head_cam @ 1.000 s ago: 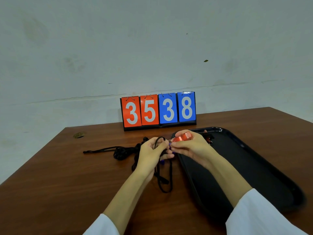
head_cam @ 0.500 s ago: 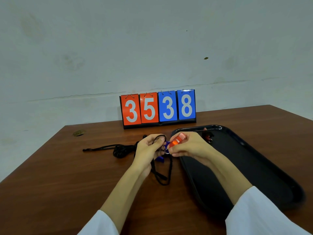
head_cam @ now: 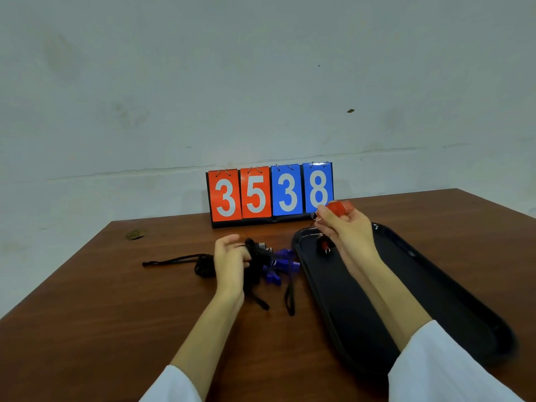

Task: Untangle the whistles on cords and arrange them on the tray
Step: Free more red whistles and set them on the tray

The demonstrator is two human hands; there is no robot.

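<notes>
**Red whistle lifted over the tray's far end**

The red whistle (head_cam: 340, 206) is held up in the air above the far end of the black tray (head_cam: 412, 285), in front of the lower right corner of the scoreboard. The right hand (head_cam: 345, 227) is closed around it, thumb and fingers pinching the body, and a small metal ring (head_cam: 316, 217) hangs at the whistle's left end. A thin cord seems to run down from the ring toward a dark whistle (head_cam: 323, 245) lying on the tray's far end, just under the hand; the link is too fine to be sure of.

Left of the tray, on the table (head_cam: 116, 300), lies the tangle of black cords (head_cam: 255, 265) with blue whistles (head_cam: 280, 264) beside the tray's left rim. The left hand (head_cam: 230, 261) rests on this tangle with fingers curled onto the cords; how firmly it grips I cannot tell. One cord end (head_cam: 171, 260) trails away toward the table's left edge, and two loops reach toward the near edge.

At the table's far edge stands the scoreboard (head_cam: 271, 194) reading 3538. White sleeves (head_cam: 452, 369) cover both forearms.
</notes>
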